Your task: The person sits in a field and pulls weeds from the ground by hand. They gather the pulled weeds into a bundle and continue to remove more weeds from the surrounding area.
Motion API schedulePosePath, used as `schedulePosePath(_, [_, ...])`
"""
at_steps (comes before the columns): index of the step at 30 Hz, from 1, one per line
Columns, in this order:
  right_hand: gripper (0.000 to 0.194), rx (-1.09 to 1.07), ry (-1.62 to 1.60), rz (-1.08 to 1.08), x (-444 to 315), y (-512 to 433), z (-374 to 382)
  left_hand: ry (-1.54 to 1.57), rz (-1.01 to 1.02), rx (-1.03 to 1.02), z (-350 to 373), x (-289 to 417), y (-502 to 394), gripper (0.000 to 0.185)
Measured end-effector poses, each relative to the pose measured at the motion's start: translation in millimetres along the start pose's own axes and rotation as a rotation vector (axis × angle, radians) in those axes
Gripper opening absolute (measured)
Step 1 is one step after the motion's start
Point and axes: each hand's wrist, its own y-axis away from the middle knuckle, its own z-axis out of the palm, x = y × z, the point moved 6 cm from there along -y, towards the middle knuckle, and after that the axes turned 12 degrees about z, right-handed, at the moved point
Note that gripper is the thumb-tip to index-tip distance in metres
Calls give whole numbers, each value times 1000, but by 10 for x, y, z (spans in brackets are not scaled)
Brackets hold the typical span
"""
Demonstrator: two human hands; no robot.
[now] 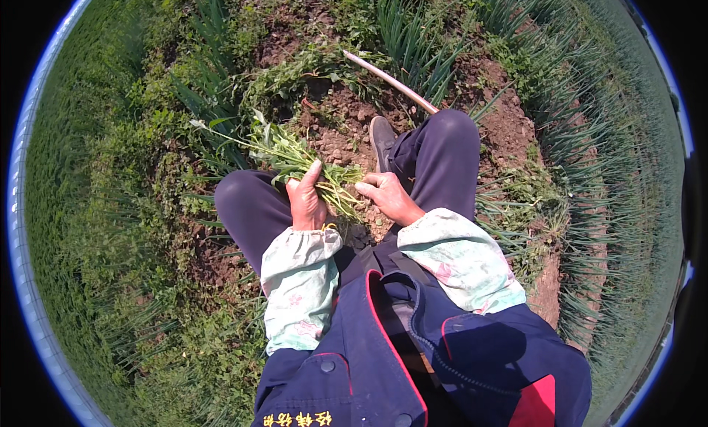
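A bunch of leafy green plants with long pale stems (282, 153) lies in my left hand (307, 201), thumb on top, above the bare soil between my knees. Close to the stem ends on the right is my right hand (390, 194), its thumb and forefinger together by the thin ends; whether they pinch a stem cannot be told. Both forearms wear pale green patterned sleeve covers.
A pale wooden pole (390, 79) slants beyond my right knee. Pulled greens (298, 73) lie in an arc on the soil ahead. Onion-like plants (412, 45) grow in rows ahead and to the right, with low leafy growth (160, 217) on the left. My shoe (381, 139) rests on the soil.
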Motion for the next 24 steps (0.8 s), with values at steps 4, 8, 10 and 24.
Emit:
schedulePosePath(4, [33, 240, 232, -240, -80, 21, -54, -27, -3, -15, -54, -65, -30, 9])
schedulePosePath(8, [35, 324, 318, -153, -25, 20, -80, -23, 11, -11, -74, -98, -50, 9])
schedulePosePath(10, [37, 321, 333, -140, -19, 16, -76, -24, 21, -16, -68, -91, -46, 10])
schedulePosePath(24, [45, 195, 116, -293, -439, -44, -223, -162, 53, -50, 4, -68, 7, 18])
